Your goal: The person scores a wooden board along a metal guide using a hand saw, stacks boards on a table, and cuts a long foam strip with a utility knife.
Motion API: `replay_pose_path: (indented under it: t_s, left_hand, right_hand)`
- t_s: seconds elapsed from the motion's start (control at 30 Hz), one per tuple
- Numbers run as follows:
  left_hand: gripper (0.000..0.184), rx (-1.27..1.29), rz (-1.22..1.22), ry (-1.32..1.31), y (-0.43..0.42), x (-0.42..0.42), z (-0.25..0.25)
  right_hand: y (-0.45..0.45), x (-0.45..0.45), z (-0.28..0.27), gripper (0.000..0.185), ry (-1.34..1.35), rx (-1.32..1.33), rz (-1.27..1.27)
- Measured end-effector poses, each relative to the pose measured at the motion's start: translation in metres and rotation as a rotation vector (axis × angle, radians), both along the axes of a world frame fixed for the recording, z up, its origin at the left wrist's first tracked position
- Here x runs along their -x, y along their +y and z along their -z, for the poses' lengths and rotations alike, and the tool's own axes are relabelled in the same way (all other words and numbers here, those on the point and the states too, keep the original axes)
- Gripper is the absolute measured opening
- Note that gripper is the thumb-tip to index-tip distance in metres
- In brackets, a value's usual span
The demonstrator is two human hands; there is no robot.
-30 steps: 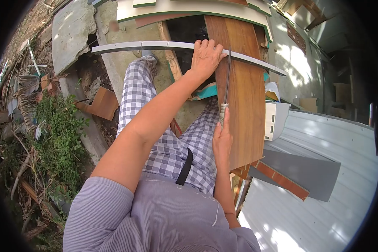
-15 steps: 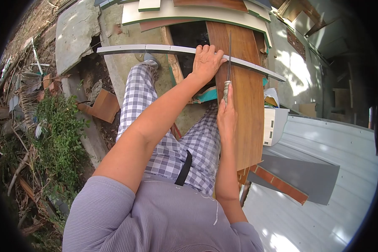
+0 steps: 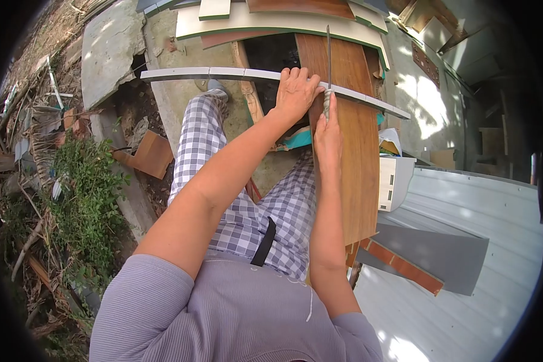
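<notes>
A long, narrow white strip (image 3: 181, 73) with a dark side lies crosswise over a brown wooden board (image 3: 357, 175). Thin dark cut lines divide its top face. My left hand (image 3: 297, 95) is closed over the strip, pressing it at the board's left edge. Just to its right, my right hand (image 3: 328, 136) grips the wrapped handle of a saw (image 3: 329, 57). The narrow blade points away from me, seen nearly edge-on. The handle's front end is at the strip, beside my left fingertips; whether the blade's teeth touch the strip is hard to see.
Cream and brown boards (image 3: 271, 21) are stacked beyond the strip. Right of the work board stand a pale box (image 3: 395, 181) and corrugated metal sheeting (image 3: 464, 211) with a grey panel (image 3: 452, 259) on it. Green plants (image 3: 87, 199) and debris lie on the left.
My right hand has pushed the saw forward, away from me, so its handle now reaches the strip. My left hand and the strip have stayed nearly in place.
</notes>
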State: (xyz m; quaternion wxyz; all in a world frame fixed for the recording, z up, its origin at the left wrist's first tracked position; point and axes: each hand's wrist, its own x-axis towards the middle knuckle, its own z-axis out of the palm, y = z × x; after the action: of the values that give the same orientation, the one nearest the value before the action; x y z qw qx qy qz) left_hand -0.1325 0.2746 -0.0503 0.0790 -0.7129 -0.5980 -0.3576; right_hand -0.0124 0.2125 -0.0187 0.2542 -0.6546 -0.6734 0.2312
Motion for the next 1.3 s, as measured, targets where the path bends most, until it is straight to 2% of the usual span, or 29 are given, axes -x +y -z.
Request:
replay_pose_path:
  t_s: [0.13, 0.2, 0.27, 0.4, 0.5, 0.57, 0.67, 0.77, 0.87, 0.93, 1.03, 1.13, 1.3]
  left_hand:
    - [0.023, -0.015, -0.017, 0.008, 0.0, -0.001, 0.002]
    - [0.023, -0.015, -0.012, 0.0, 0.0, 0.0, 0.004]
    - [0.023, -0.02, 0.0, -0.01, 0.001, 0.0, 0.006]
    - [0.023, -0.032, 0.011, -0.008, 0.001, 0.0, 0.008]
    - [0.023, -0.056, 0.004, -0.007, 0.001, 0.0, 0.006]
    - [0.022, -0.034, 0.001, -0.008, 0.001, 0.0, 0.006]
    - [0.022, -0.043, 0.003, -0.013, 0.0, 0.001, 0.004]
    - [0.023, -0.033, -0.003, -0.005, 0.0, -0.001, 0.003]
    - [0.023, -0.02, -0.002, 0.0, 0.0, 0.0, 0.005]
    - [0.023, -0.025, 0.001, 0.0, 0.001, 0.0, 0.006]
    - [0.023, -0.031, 0.004, 0.007, 0.001, 0.0, 0.007]
    - [0.023, -0.037, 0.003, 0.002, 0.002, 0.001, 0.005]
    - [0.023, -0.044, -0.003, 0.003, 0.0, 0.0, 0.003]
  right_hand:
    - [-0.037, -0.006, -0.014, 0.056, -0.022, 0.224, 0.047]
    - [-0.079, -0.016, -0.004, 0.056, -0.035, 0.114, 0.043]
    - [-0.124, -0.03, 0.008, 0.056, -0.037, 0.119, 0.06]
    - [-0.143, -0.031, 0.007, 0.055, -0.057, 0.048, 0.063]
    - [-0.097, -0.019, -0.006, 0.055, -0.052, 0.168, 0.074]
    - [-0.053, -0.011, -0.001, 0.056, 0.009, 0.053, 0.026]
    - [-0.007, -0.004, 0.001, 0.056, 0.047, 0.02, -0.007]
    - [-0.014, -0.004, 0.003, 0.056, 0.026, -0.025, -0.015]
    - [-0.061, -0.015, 0.002, 0.058, -0.071, -0.019, -0.002]
    - [-0.101, -0.024, -0.003, 0.058, -0.074, 0.158, 0.052]
    - [-0.138, -0.03, -0.004, 0.059, -0.081, 0.238, 0.09]
    - [-0.125, -0.028, -0.001, 0.057, -0.045, 0.129, 0.061]
    - [-0.032, -0.007, -0.006, 0.056, 0.013, 0.09, 0.029]
